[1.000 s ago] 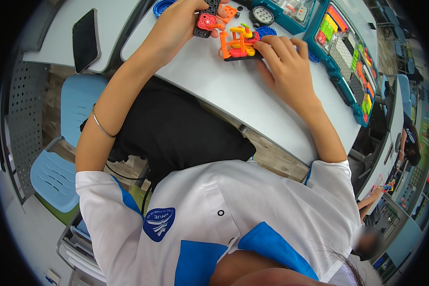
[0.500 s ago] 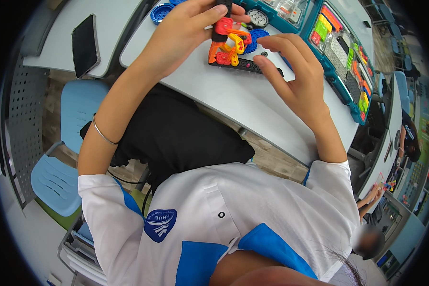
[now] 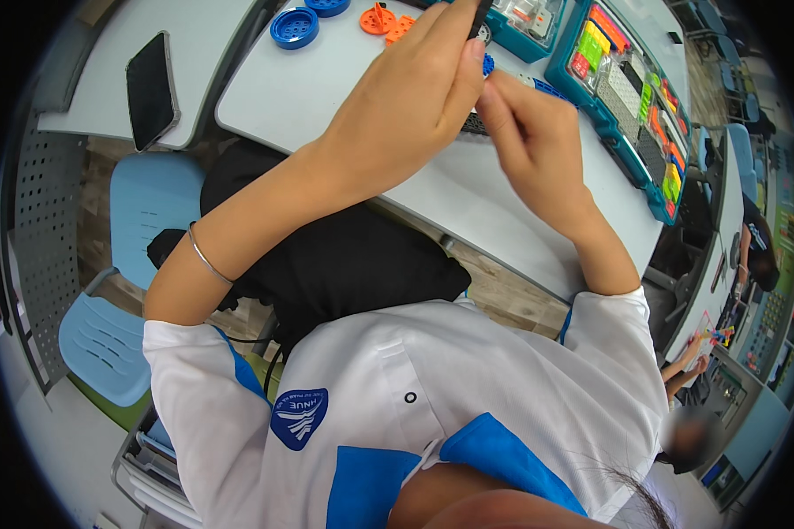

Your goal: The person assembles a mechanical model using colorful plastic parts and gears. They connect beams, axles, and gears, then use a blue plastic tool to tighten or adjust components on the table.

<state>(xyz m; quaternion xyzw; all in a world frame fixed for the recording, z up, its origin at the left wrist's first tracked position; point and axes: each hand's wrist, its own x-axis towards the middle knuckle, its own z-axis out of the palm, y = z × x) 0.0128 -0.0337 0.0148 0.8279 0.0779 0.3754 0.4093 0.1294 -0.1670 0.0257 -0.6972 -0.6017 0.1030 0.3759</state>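
Observation:
My left hand (image 3: 410, 110) is wrapped round a model of plastic construction pieces, mostly hidden behind its back and fingers. A black beam (image 3: 480, 19) of the model stands up past its fingertips. Below the hand, part of another black perforated beam (image 3: 475, 125) shows. My right hand (image 3: 538, 145) meets the left one at the model's right side, thumb and fingers pinched together; what lies between them is hidden. A blue gear (image 3: 489, 65) peeks out just above the right fingertips.
Blue wheels (image 3: 294, 28) and orange pieces (image 3: 378, 18) lie at the table's far left. A teal case (image 3: 610, 137) of colourful parts stands on the right. On the left neighbouring table rests a phone (image 3: 153, 90). Another person's hands (image 3: 692, 360) work at the far right.
My left hand has swung right and turned its back over the model, covering it. My right hand has closed from spread fingers to a pinch against it. The orange pieces have come into view.

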